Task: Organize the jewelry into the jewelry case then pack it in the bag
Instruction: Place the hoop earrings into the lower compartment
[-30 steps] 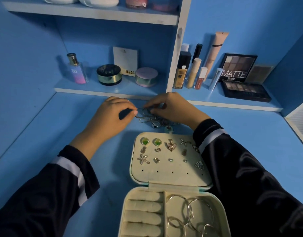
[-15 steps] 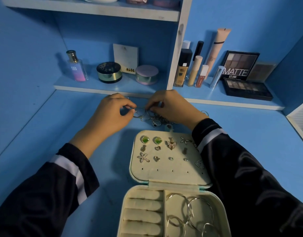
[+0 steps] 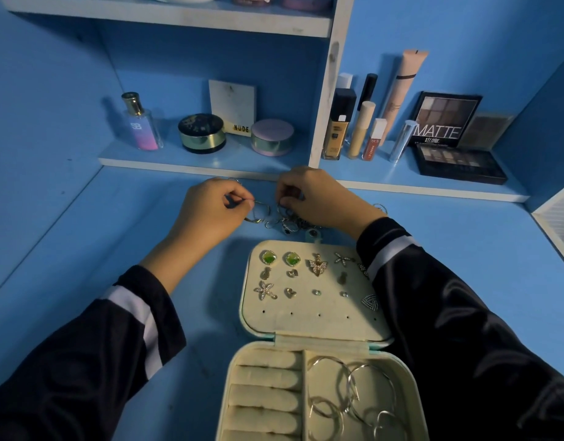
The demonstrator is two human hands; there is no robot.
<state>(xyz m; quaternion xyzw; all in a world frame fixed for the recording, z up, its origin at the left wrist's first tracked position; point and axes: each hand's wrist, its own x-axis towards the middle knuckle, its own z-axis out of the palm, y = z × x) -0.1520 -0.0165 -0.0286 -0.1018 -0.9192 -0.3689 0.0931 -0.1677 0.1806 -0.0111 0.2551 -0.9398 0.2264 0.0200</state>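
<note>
The blue painted bench (image 3: 465,249) carries the open cream jewelry case (image 3: 306,323) near its front edge; no bag shows. The case's lid panel holds pinned stud earrings (image 3: 317,265). Its right compartment holds large silver hoop earrings (image 3: 354,393), and the padded ring rolls (image 3: 268,386) hold nothing. Behind the case, the left hand (image 3: 210,211) and right hand (image 3: 319,195) work over a heap of loose silver jewelry (image 3: 287,222) lying on the bench. The left grip is closed, thumb and forefinger pinching a thin silver hoop (image 3: 261,212). The right grip curls into the heap, pinching a piece I cannot identify. The step looks best done by steadying the heap with the right hand and drawing the hoop out slowly sideways so nothing snags.
</note>
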